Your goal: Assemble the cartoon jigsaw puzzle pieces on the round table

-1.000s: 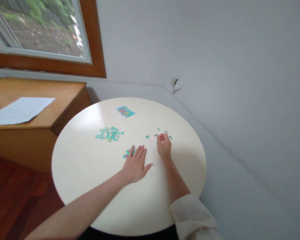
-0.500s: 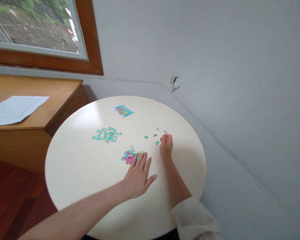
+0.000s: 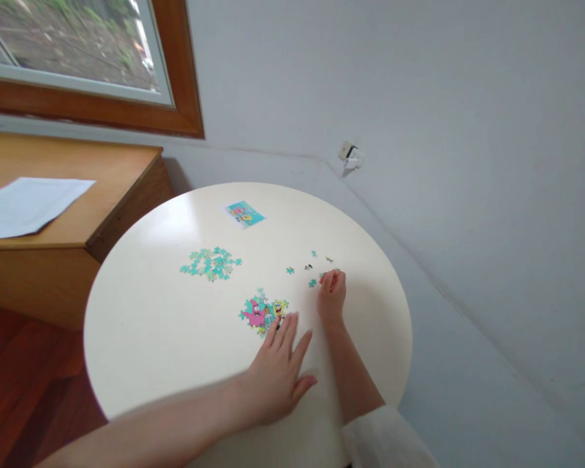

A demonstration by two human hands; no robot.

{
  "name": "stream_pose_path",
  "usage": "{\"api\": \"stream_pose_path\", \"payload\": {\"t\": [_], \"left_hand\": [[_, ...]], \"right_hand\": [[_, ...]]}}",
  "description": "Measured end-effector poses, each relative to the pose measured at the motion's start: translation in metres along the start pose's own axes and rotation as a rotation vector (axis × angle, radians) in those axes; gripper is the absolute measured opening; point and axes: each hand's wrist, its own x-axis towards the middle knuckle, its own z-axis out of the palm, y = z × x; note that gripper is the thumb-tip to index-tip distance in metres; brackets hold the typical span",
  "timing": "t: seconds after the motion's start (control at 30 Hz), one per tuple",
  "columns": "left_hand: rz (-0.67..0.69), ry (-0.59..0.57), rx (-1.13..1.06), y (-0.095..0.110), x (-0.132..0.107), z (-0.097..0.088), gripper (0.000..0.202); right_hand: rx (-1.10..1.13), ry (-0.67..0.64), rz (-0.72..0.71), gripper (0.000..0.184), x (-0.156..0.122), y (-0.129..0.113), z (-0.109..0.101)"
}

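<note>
A partly joined jigsaw puzzle (image 3: 257, 313) with a pink starfish figure and a yellow square figure lies near the middle of the round table. My left hand (image 3: 279, 370) is spread flat, its fingertips at the puzzle's lower right edge and covering a little of it. To the right, my right hand (image 3: 332, 298) rests on the table with its fingers curled closed; whatever they hold is hidden. Several loose puzzle pieces (image 3: 312, 283) lie just beyond and left of that hand, some close against its fingertips. Further left is a pile of turquoise puzzle pieces (image 3: 212, 264).
The white round table (image 3: 146, 351) stands close to a pale wall. A small picture card (image 3: 244, 214) of the same figures lies at its far side. On the left, a wooden cabinet (image 3: 121, 169) carries a sheet of paper (image 3: 34, 205). A socket with a plug (image 3: 353, 157) juts from the wall.
My left hand has drawn back toward me, uncovering more of the puzzle and its yellow figure. The right hand has shifted slightly nearer, still closed, and pieces show beside its fingers. The view has shifted a little.
</note>
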Motion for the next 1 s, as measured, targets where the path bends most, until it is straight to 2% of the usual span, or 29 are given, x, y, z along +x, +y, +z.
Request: {"api": "stream_pose_path", "payload": {"t": [0.23, 0.4, 0.5, 0.7, 0.83, 1.0], "left_hand": [[0.045, -0.017, -0.035, 0.003, -0.002, 0.002, 0.060], [0.047, 0.092, -0.074, 0.002, 0.006, -0.005, 0.054], [-0.048, 0.220, -0.117, -0.012, 0.014, -0.014, 0.042], [-0.348, 0.399, -0.214, -0.061, 0.027, -0.029, 0.028], [-0.478, 0.417, -0.365, -0.077, 0.031, -0.028, 0.026], [-0.523, 0.402, -0.432, -0.082, 0.034, -0.019, 0.027]], "right_hand": [[-0.024, 0.020, 0.022, 0.023, 0.002, 0.004, -0.001], [-0.042, -0.012, -0.001, 0.023, 0.003, 0.000, 0.002], [-0.023, -0.049, 0.011, 0.023, 0.003, -0.002, 0.005], [0.043, -0.148, 0.059, 0.024, 0.002, 0.000, 0.008], [0.084, -0.194, 0.071, 0.026, 0.001, -0.002, 0.008], [0.068, -0.214, 0.047, 0.027, 0.000, -0.008, 0.007]]}}
